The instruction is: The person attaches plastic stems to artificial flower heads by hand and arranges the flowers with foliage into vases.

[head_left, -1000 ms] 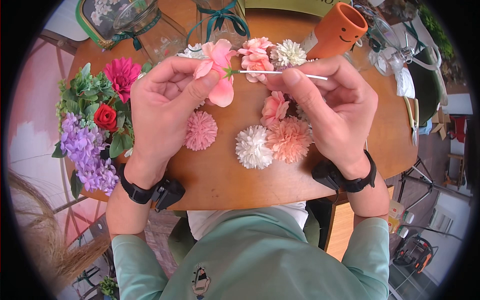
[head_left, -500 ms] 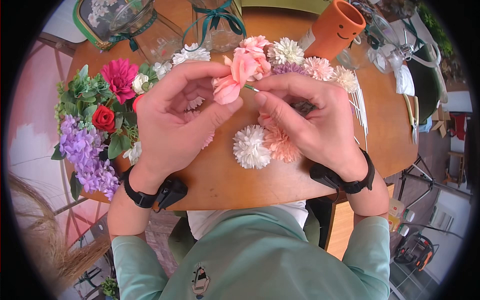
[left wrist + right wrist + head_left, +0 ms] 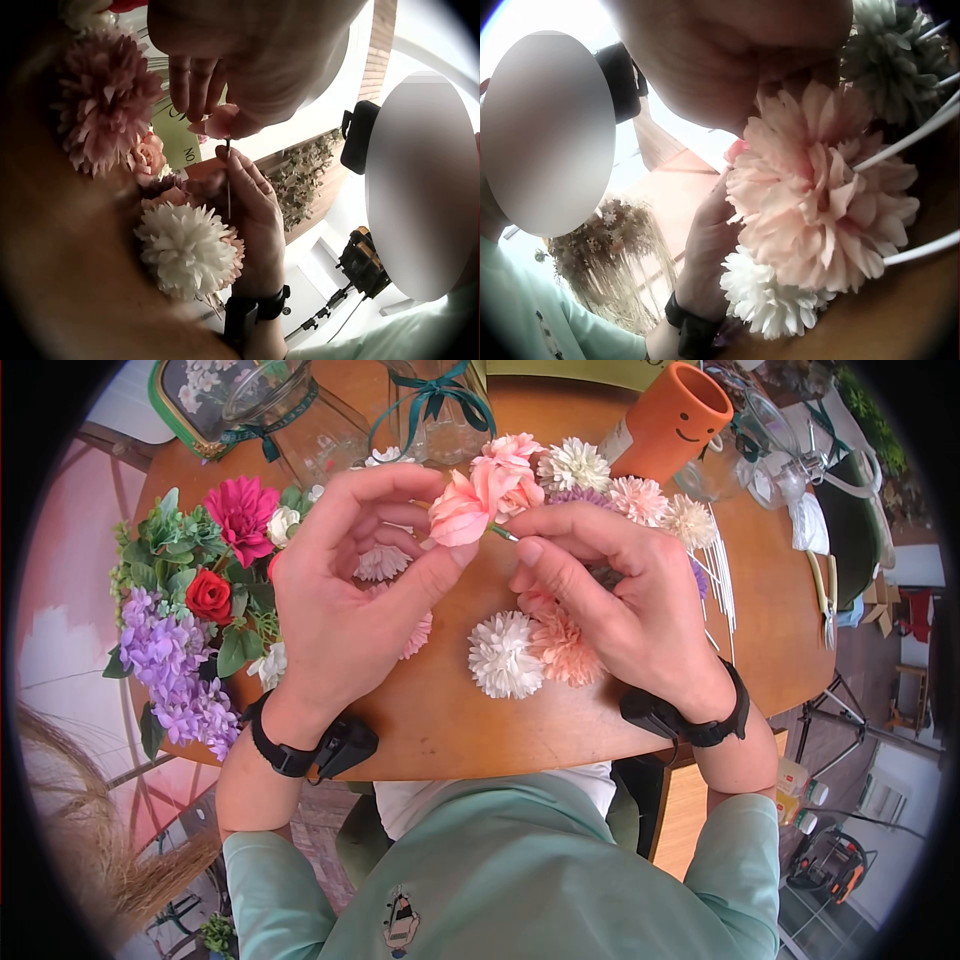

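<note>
In the head view a pink artificial flower (image 3: pixel 461 512) is held up over the table, its green base turned to the right. My left hand (image 3: pixel 345 575) cups its petals, thumb at the underside and index finger at the upper left edge. My right hand (image 3: pixel 610 580) pinches the white stem just beside the green base, between thumb and index finger. The left wrist view shows the white stem (image 3: pixel 229 187) running down past the right hand's fingers. Below the hands lie a white pompom flower (image 3: pixel 505 653) and a peach pompom flower (image 3: pixel 565 645), the latter partly hidden by the right hand.
Several white-stemmed flowers (image 3: pixel 640 500) lie behind the right hand. Purple, red and magenta flowers (image 3: pixel 243 520) fill the left side. Glass vases with green ribbons (image 3: pixel 432 405) and a smiling orange pot (image 3: pixel 670 422) stand at the back. Pliers (image 3: pixel 828 600) lie at the right edge.
The hands have come closer together, the right one sliding along the stem to the flower's base. The flower has turned and shifted right; the left hand's grip has loosened somewhat.
</note>
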Motion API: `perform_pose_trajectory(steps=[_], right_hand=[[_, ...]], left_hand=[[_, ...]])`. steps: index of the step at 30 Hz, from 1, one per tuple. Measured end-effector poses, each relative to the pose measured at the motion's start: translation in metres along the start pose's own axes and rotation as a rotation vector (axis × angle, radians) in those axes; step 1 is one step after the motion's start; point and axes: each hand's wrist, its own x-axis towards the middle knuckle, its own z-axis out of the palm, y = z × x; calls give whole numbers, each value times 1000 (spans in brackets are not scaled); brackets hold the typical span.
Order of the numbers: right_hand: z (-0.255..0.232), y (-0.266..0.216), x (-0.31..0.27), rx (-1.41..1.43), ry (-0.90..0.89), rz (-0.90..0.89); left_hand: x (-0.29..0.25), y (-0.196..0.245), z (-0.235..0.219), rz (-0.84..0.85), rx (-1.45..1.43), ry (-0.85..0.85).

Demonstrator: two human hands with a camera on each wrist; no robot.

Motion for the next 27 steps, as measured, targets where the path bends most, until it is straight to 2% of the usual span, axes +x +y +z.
perform_pose_trajectory(steps=[3,5,11,15,17,20,23,27], right_hand=[[0,4,-1,4,1,-43],[0,5,0,14,-5,-48],[-3,-5,0,-19,-50,3],[-4,-7,-1,-81,-46,34],[0,-3,-2,-53,-9,-5],[1,-1,-3,-39,26,-60],[2,0,-3,-49,31,-92],[3,2,-2,-73,32,-117]], left_hand=[[-2,-2,-1,-16,13,-37],[-1,-9,3,101,-33,18],[-2,-9,3,168,-37,-9],[-3,-6,1,175,-17,-24],[-6,-4,-1,95,-18,-92],[-5,-5,1,181,-7,-97],[-4,4,5,114,13,-63],[-6,-8,-1,99,39,-55]])
